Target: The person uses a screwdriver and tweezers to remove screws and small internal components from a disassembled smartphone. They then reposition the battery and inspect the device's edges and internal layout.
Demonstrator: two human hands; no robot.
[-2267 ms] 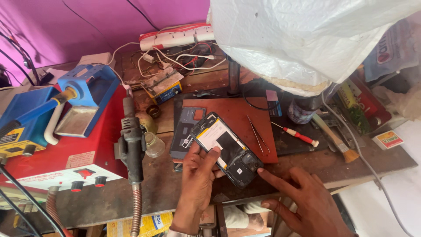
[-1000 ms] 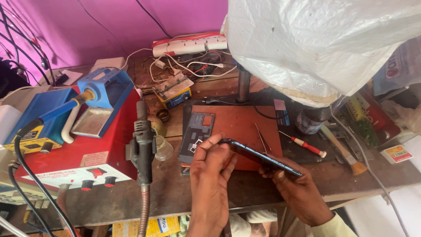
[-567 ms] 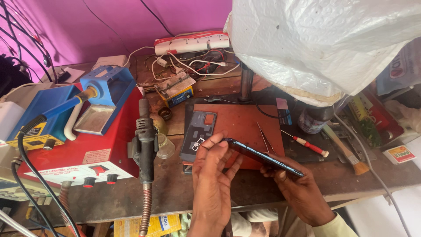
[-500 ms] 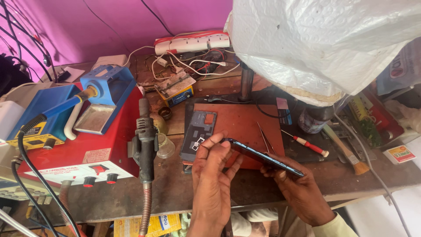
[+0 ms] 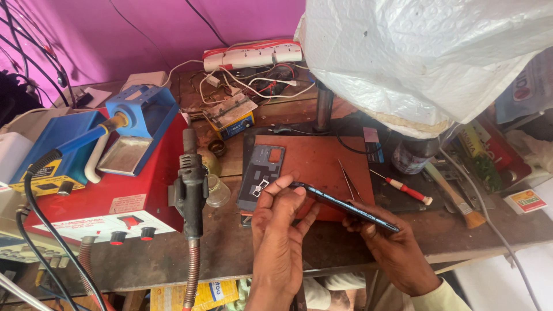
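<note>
While both hands grip it, the dark smartphone (image 5: 345, 206) hangs edge-on just below the middle of the frame, tilted down toward the right, above the front edge of the wooden workbench (image 5: 242, 253). The left hand (image 5: 279, 236) pinches its upper-left end between thumb and fingertips; the right hand (image 5: 397, 250) clasps its lower-right end from beneath. Directly behind the phone lies a reddish-brown work mat (image 5: 322, 167), and on the mat's left part rests a grey phone back panel (image 5: 260, 177). A pair of tweezers (image 5: 347, 179) lies on the mat's right side, and just right of them sits a red-handled screwdriver (image 5: 406, 190), then a paintbrush (image 5: 455, 198). At centre left a black hot-air gun (image 5: 190, 187) stands in its holder against a red rework station (image 5: 109, 201). Farther left, a blue soldering-iron stand (image 5: 138, 129) sits on top. Along the back, at upper centre, a white and red power strip (image 5: 253, 56) lies before the purple wall (image 5: 115, 34). A white plastic cover (image 5: 420, 52) fills the upper right corner.
</note>
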